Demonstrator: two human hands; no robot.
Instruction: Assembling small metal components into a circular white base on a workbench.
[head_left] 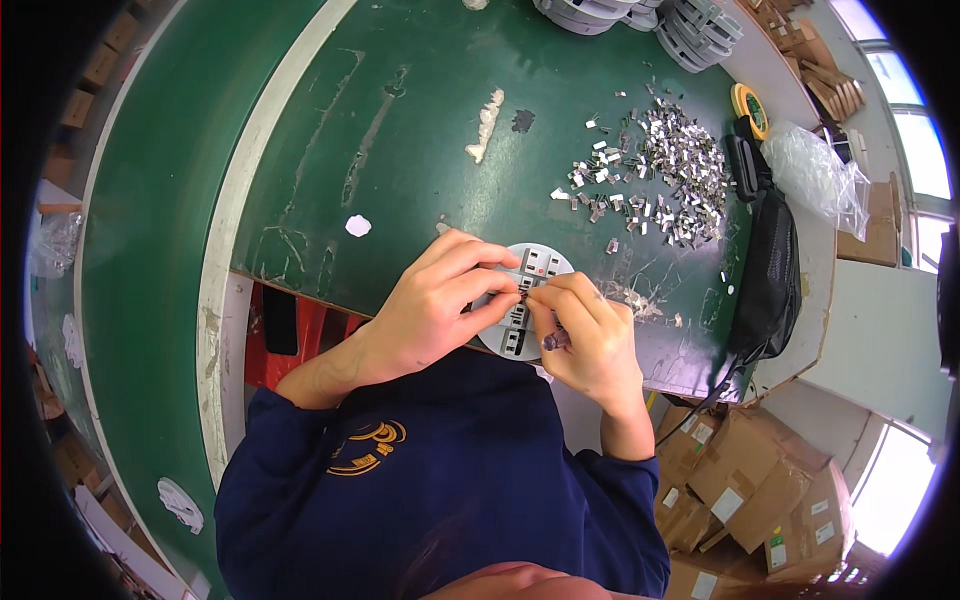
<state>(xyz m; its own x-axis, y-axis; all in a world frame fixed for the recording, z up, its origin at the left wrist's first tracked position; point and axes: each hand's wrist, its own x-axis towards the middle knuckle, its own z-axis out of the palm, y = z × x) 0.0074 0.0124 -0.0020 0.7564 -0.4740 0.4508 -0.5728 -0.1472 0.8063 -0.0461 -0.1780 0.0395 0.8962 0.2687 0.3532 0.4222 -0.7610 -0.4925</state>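
A round light-grey plastic disc (541, 262) with rectangular slots lies at the near edge of the green table in front of me. My left hand (440, 298) comes over it from the left, thumb and fingertips closed together near its middle. From the right, my right hand (592, 340) meets it there, thumb and index finger pinched. Whatever sits between the fingertips is too small to make out. A small dark piece (556, 341) shows under the curled fingers of my right hand. Part of the disc is hidden by both hands.
Many small metallic parts (685, 165) are heaped at the right of the table. Stacked grey discs (697, 32) stand at the far edge. A yellow tape roll (750, 108), a black bag (770, 270) and clear plastic (812, 172) lie along the right side. Cardboard boxes (750, 470) sit lower right.
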